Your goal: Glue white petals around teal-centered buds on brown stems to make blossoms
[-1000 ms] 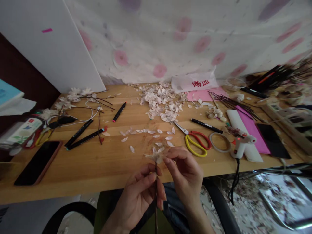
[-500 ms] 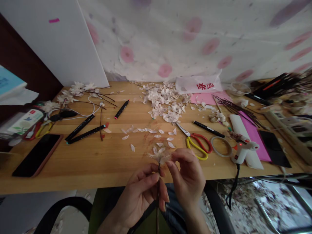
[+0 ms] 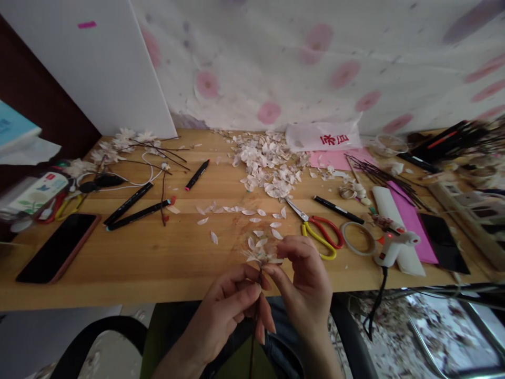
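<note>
My left hand [image 3: 224, 302] is closed around a thin brown twig [image 3: 253, 337], pinching it just below a pale flower [image 3: 258, 256] at its top. The twig's lower end runs down past the desk edge over my lap. At the flower's right side my right hand [image 3: 305, 287] has thumb and index finger about a petal [image 3: 276, 260], the thumb close to the flower's base. Behind the flower, loose pale petals [image 3: 248, 212] lie in a rough row. Scissors [image 3: 315, 229] with red and yellow handles rest to the right.
A petal heap [image 3: 268, 160] spreads at the back. On the right stand a glue gun [image 3: 392, 247] with a lit red light, a tape roll [image 3: 358, 238] and dark twigs [image 3: 382, 176]. Leftward lie markers [image 3: 138, 215], a phone [image 3: 59, 247] and finished-looking flowers [image 3: 126, 141].
My right thumb has shifted left and slightly down toward the flower's base, while the index finger stays above. The flower has tilted a little. My left hand keeps its hold on the twig.
</note>
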